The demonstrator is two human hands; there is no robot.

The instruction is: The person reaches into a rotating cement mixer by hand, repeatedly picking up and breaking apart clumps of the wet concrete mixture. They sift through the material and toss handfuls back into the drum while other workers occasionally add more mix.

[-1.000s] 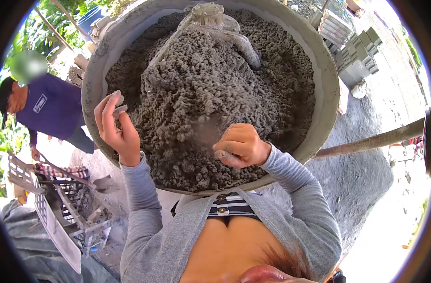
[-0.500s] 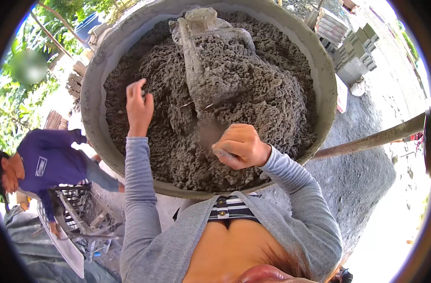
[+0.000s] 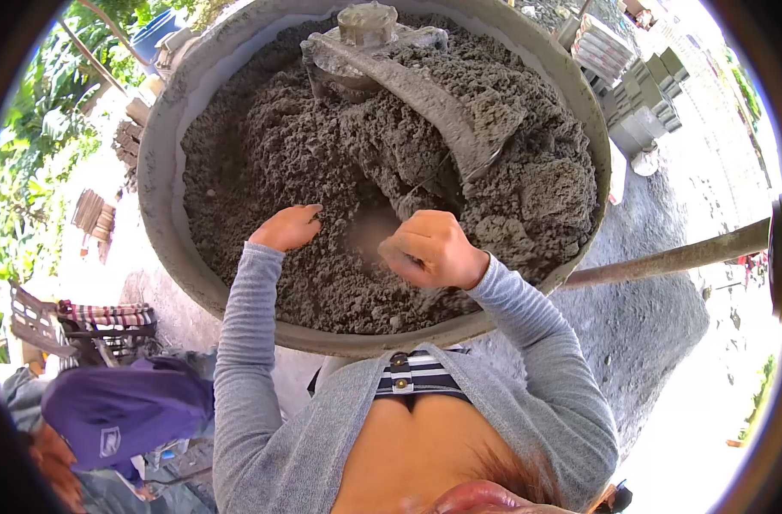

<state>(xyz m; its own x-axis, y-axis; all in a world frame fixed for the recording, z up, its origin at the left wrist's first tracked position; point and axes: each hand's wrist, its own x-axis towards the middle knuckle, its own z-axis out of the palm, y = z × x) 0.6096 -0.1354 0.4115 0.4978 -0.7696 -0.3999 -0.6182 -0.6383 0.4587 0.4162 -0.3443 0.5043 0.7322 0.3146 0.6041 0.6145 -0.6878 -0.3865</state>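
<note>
Closing our right hand (image 3: 431, 250) into a loose fist, we are pinching a bit of the mix (image 3: 322, 163) between fingers and thumb, just above the heap; how much is inside the fist we cannot tell. Our left hand (image 3: 286, 228) is lying palm down on the mix, fingers spread and partly sunk in, holding nothing that we can see. The mix, damp, grey and crumbly, is filling the pan (image 3: 164, 128) right in front of our chest. A paddle (image 3: 425, 94) caked in the same grey stuff is reaching from the hub (image 3: 367, 24) at the far side down toward the middle, its end just beyond our right hand. Outside the pan, blocks (image 3: 644, 81) are standing stacked at the upper right, and a pipe (image 3: 682, 254) is sticking out from the right. At the lower left, another person in a purple shirt (image 3: 125, 411) is bending low.
</note>
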